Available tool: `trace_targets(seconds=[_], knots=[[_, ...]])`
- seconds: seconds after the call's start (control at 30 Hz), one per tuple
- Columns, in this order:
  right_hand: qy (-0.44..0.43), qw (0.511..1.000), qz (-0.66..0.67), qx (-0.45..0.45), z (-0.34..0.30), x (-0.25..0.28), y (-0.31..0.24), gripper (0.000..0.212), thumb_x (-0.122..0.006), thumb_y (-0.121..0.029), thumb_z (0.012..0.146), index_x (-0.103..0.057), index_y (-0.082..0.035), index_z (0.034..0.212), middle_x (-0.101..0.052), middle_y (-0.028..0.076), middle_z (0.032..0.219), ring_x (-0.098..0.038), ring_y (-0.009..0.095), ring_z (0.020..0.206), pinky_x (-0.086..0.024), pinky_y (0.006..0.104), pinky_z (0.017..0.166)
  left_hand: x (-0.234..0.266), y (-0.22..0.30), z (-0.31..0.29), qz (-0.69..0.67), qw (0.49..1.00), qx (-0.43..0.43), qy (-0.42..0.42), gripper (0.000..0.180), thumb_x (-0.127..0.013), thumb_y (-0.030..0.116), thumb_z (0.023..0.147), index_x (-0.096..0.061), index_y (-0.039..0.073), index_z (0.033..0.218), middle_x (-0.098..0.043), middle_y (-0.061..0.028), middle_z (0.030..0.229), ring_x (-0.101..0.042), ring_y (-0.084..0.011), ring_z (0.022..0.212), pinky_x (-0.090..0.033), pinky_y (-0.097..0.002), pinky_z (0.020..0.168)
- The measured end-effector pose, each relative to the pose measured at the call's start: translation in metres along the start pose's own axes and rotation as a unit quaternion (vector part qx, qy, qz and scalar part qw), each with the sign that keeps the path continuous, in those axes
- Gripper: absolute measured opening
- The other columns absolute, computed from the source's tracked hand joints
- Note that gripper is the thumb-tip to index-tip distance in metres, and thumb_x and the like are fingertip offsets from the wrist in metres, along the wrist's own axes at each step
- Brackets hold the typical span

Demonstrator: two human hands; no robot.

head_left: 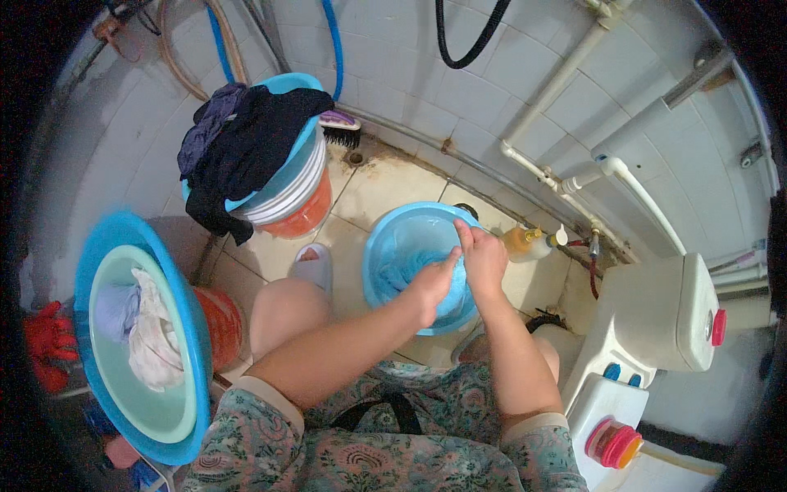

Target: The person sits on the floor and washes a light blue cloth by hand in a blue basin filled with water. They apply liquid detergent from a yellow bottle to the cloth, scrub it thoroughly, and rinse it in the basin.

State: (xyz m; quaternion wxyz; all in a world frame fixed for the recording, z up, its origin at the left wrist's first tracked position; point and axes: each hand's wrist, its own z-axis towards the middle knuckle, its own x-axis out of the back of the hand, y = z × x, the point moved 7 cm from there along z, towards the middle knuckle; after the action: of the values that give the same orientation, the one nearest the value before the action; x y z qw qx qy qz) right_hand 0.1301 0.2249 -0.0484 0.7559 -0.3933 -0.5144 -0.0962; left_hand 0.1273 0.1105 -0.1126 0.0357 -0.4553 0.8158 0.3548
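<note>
A light blue basin (370, 261) stands on the tiled floor between my feet, with water in it. Blue cloth (402, 269) lies wet and bunched in the basin, and part of it rises to my hands. My left hand (435, 289) is closed on the cloth over the basin's near right part. Just right of it and slightly higher, my right hand (483, 256) is closed on the same cloth, with the thumb upward. The two hands are close together, and they hide much of the gripped part.
Dark clothes (254, 135) hang over a blue basin on stacked buckets (299, 217). At left, a green basin (105, 361) inside a larger blue one holds clothes. Pump bottles (525, 243) stand right of my basin, before a toilet (648, 320). A brush (340, 127) leans by the wall.
</note>
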Motion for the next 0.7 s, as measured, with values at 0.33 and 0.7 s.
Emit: trace_targets(seconds=[0.33, 0.7], knots=[[-0.169, 0.939, 0.283, -0.093, -0.019, -0.06, 0.044, 0.055, -0.036, -0.047, 0.091, -0.06, 0.001, 0.079, -0.063, 0.017, 0.078, -0.058, 0.032, 0.075, -0.043, 0.0393, 0.076, 0.035, 0.029, 0.028, -0.158, 0.985, -0.013, -0.061, 0.067, -0.038, 0.057, 0.086, -0.042, 0.003, 0.124, -0.051, -0.0136, 0.12, -0.051, -0.0266, 0.107, -0.038, -0.0451, 0.092], [0.014, 0.992, -0.013, 0.127, -0.018, 0.014, -0.036, 0.035, -0.055, -0.028, 0.083, -0.056, -0.008, 0.054, -0.056, 0.014, 0.056, -0.053, 0.031, 0.049, -0.042, 0.0419, 0.046, 0.007, -0.001, 0.01, -0.144, 0.987, -0.007, 0.077, 0.051, -0.045, 0.052, 0.086, -0.054, 0.01, 0.113, -0.056, -0.0062, 0.111, -0.048, -0.0193, 0.106, -0.036, -0.0329, 0.09]])
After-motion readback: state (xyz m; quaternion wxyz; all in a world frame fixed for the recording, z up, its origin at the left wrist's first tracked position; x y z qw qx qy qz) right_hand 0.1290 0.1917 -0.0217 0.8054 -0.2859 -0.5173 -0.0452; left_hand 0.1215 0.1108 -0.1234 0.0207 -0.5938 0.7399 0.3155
